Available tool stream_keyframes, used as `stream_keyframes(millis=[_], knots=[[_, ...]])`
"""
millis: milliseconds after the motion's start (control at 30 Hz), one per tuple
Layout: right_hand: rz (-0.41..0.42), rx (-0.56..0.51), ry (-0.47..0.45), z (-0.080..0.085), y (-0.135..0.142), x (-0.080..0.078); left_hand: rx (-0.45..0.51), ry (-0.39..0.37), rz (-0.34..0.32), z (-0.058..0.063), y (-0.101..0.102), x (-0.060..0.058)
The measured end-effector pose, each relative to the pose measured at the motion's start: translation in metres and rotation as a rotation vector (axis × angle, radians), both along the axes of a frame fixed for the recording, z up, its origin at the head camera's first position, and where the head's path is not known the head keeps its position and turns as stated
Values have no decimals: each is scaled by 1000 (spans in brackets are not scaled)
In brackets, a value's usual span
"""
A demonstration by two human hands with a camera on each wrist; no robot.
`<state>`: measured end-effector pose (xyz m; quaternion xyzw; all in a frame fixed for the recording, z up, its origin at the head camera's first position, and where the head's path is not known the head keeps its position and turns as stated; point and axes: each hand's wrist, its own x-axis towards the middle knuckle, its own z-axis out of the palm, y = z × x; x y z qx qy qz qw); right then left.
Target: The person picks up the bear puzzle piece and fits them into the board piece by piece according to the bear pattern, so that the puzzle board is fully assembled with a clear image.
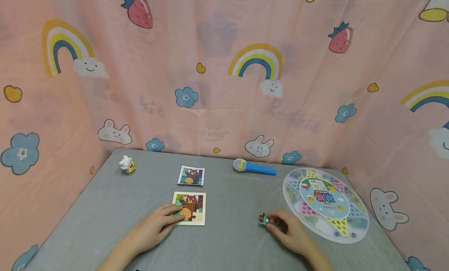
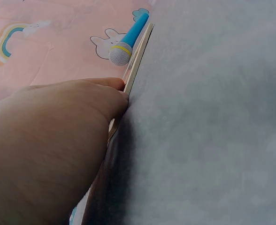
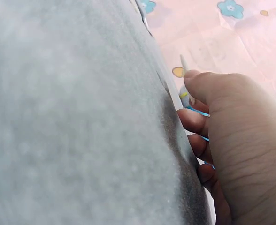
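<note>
A small square wooden jigsaw puzzle [image 1: 199, 197] with a brown bear picture lies on the table, a bare patch showing at its lower right. My left hand [image 1: 156, 227] rests on its left side, the fingers stretched over the picture; in the left wrist view the fingertips are right at the board's edge [image 2: 140, 57]. Off to the right, my right hand [image 1: 292, 232] pinches a small puzzle piece [image 1: 263, 219] between thumb and fingers, close over the table. Only a thin pale edge of the piece [image 3: 183, 63] shows past the thumb in the right wrist view.
Behind the puzzle lies a matching bear picture card [image 1: 191, 176]. A blue toy microphone [image 1: 259, 168] is at the back, with a small white and yellow figurine [image 1: 127, 164] at back left. A round checkers game board [image 1: 354, 208] lies beside my right hand. Pink curtain surrounds the table.
</note>
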<state>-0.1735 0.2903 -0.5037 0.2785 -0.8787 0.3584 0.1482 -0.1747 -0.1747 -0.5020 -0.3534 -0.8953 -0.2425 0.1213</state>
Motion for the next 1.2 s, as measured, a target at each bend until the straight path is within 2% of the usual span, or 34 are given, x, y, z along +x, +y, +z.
stream_keyframes(millis=[233, 433, 567, 733, 833, 1200], knots=[[-7, 7, -69, 1, 2, -2, -6, -52, -1, 1, -1, 0], [38, 24, -145, 10, 3, -6, -14, -131, 16, 2, -1, -1], [55, 64, -247, 23, 1, -11, -17, -136, 14, 3, -1, -2], [26, 122, -339, 34, -13, -20, -20, -122, 13, 3, -1, -2], [15, 137, -333, 35, -27, -27, -21, -116, 14, 3, -1, -2], [23, 111, -207, 39, -98, -42, -28, -110, 28, 3, 0, -1]])
